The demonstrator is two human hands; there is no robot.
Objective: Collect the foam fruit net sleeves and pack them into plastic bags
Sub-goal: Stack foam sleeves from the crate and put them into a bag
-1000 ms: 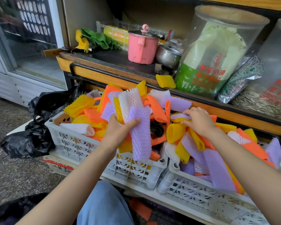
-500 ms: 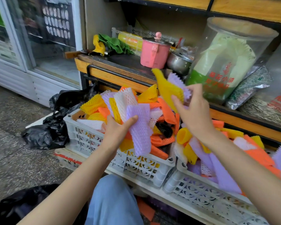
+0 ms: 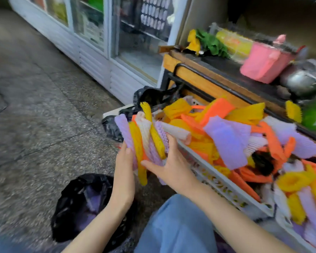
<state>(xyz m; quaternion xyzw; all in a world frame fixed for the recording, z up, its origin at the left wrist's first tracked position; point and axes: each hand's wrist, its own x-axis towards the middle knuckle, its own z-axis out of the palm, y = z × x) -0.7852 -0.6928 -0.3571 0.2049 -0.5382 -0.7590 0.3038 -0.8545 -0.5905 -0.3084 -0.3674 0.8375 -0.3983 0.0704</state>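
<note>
A bundle of foam net sleeves (image 3: 146,137), purple, yellow, white and orange, is held upright between both hands, left of the crate. My left hand (image 3: 124,167) grips its left side and my right hand (image 3: 169,166) grips its right side from below. A black plastic bag (image 3: 86,203) lies open on the floor below my hands, with purple sleeves showing inside. More loose sleeves (image 3: 226,136) fill the white plastic crate (image 3: 219,181) on the right. The view is motion-blurred.
A second crate (image 3: 295,234) of sleeves sits at far right. Behind the crates runs a wooden counter (image 3: 204,77) with a pink pot (image 3: 263,64), a metal pot and greens. Another black bag (image 3: 150,95) lies by a glass-door fridge (image 3: 106,42). My blue-trousered knee (image 3: 175,225) is below.
My right hand has brought its sleeves over to the left-hand bundle, and both hands now hold it together. The bundle has moved left off the crate, above the black bag. The view has swung left.
</note>
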